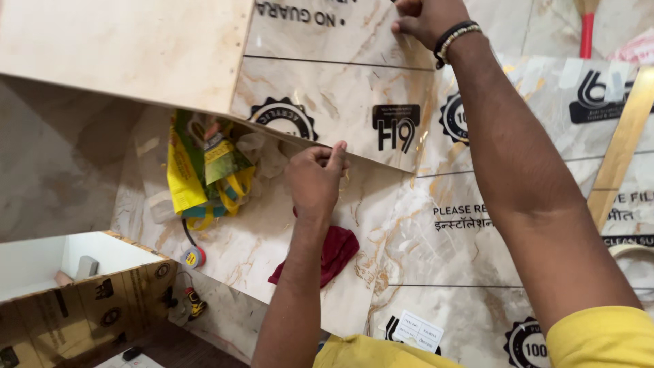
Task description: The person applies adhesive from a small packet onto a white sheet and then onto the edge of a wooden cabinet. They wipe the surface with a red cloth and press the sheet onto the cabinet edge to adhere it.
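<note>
A large marble-patterned laminate sheet (340,88) with a clear printed film is tilted up in front of me. My left hand (315,178) pinches its lower edge near the middle, fingers closed on the rim. My right hand (428,19) grips the sheet's far upper edge; a beaded bracelet and a black band circle that wrist. A plain pale board (129,48) joins the sheet at the upper left. Under my left forearm lies a dark red cloth (334,253).
More marble-patterned sheets (463,272) cover the floor. A yellow and green bag (201,174) lies at left, a small round tape measure (194,257) below it. A wooden box with a white interior (82,286) stands at lower left. A gold strip (623,146) and a red handle (586,34) are at right.
</note>
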